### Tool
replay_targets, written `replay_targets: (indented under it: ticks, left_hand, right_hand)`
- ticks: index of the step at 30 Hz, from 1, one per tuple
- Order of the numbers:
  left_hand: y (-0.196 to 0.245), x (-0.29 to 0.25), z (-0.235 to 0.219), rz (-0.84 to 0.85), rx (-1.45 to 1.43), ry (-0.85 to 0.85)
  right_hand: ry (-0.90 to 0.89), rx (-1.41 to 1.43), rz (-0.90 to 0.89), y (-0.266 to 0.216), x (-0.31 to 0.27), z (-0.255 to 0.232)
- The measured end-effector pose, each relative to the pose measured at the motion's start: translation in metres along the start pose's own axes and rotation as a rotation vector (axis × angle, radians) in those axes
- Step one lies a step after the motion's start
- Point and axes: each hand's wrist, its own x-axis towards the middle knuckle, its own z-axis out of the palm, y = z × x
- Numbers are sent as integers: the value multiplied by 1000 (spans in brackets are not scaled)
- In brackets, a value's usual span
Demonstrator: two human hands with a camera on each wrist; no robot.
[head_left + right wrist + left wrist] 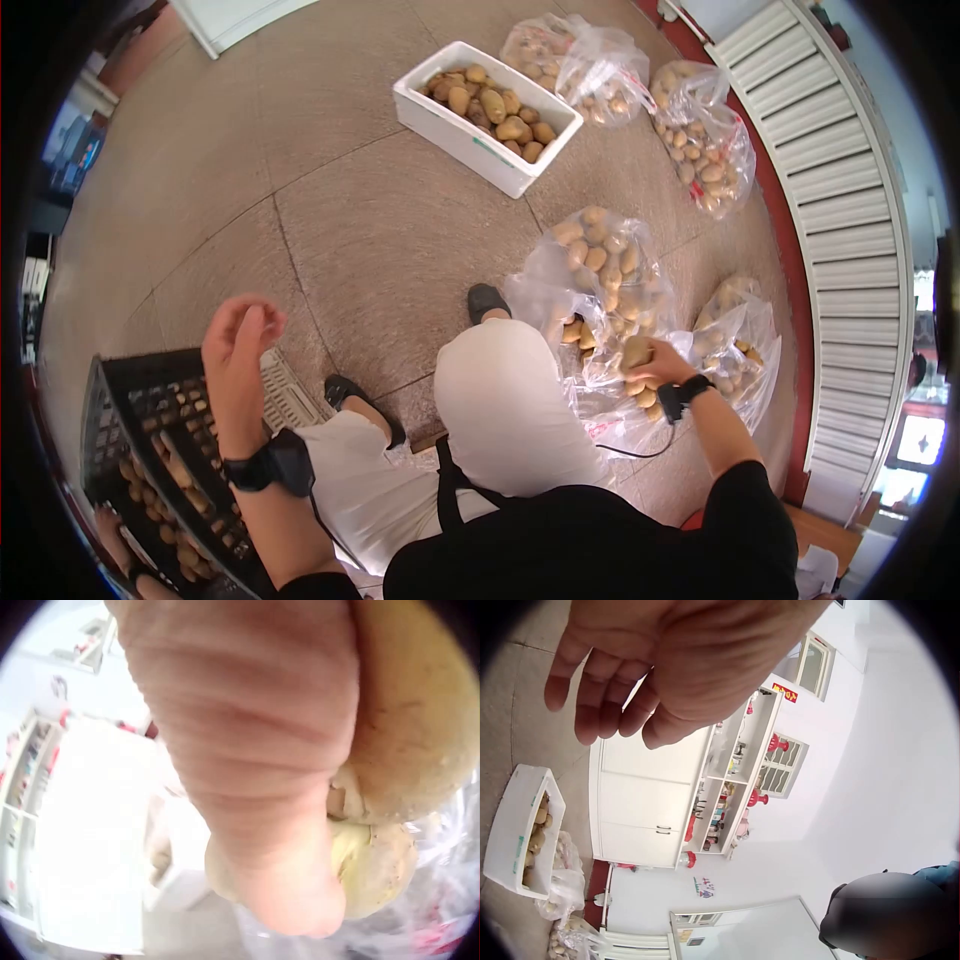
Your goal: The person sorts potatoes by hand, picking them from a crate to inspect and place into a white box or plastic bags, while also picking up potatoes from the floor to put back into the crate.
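My right hand (pixel 660 365) grips a potato (pixel 636 352) over an opened clear plastic bag of potatoes (pixel 610 270). Close up in the right wrist view, the thumb lies across one potato (pixel 382 870), and a larger potato (pixel 420 712) fills the space beside the palm. My left hand (pixel 238 345) is raised near the black crate (pixel 150 375), holding nothing. Its fingers (pixel 611 694) hang loosely bent in the left wrist view. Potatoes (pixel 150 500) show inside the crate and through its slots.
A white foam box (pixel 450 135) of potatoes stands ahead on the tiled floor. Behind and right of it lie bags of potatoes (pixel 600 75), (pixel 700 150). Another bag (pixel 745 350) sits right of my right hand, near a white radiator (pixel 850 230). Another person's arm (pixel 115 535) shows beside the crate.
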Motion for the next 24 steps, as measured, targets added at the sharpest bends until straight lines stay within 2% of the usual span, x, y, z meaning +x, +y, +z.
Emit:
replay_targets:
  ticks: [1, 2, 3, 5, 6, 8, 10, 12, 15, 17, 19, 20, 22, 24]
  left_hand:
    - [1, 0, 0, 9, -7, 24]
    - [1, -1, -1, 10, -48, -8]
    - [0, -2, -3, 11, -89, -41]
    - [-2, -1, -4, 14, -129, -57]
    - [-3, -1, -5, 10, -159, -101]
    - [-8, -2, -7, 20, -184, -108]
    - [-9, -1, -10, 41, -195, -116]
    - [-9, -5, -12, -14, -277, -126]
    - [-11, -7, -18, 44, -324, -102]
    - [-9, -9, -22, 11, -404, -139]
    - [-9, -14, -31, -1, -472, -122]
    - [-10, -14, -28, -22, -546, -169]
    - [-9, -14, -22, -36, -553, -137]
    - [-8, -13, -21, -64, -552, -121]
  right_hand:
    - [60, 123, 43, 8, -4, -16]
    - [189, 85, 30, -6, -16, -29]
    - [275, 244, -36, -28, -33, -36]
    - [183, 552, -280, -84, -61, -45]
    - [122, 576, -409, -116, -74, -46]
    - [109, 511, -632, -184, -95, -34]
    - [-35, 461, -728, -252, -104, -19]
    - [-82, 559, -763, -314, -109, 23]
    - [-356, 644, -875, -377, -71, 93]
    - [-464, 658, -904, -402, -46, 145]
    - [-581, 880, -740, -417, -23, 197]
    - [-597, 873, -726, -413, -13, 211]
    - [-638, 1011, -615, -406, 3, 233]
    - [-668, 947, -555, -413, 9, 246]
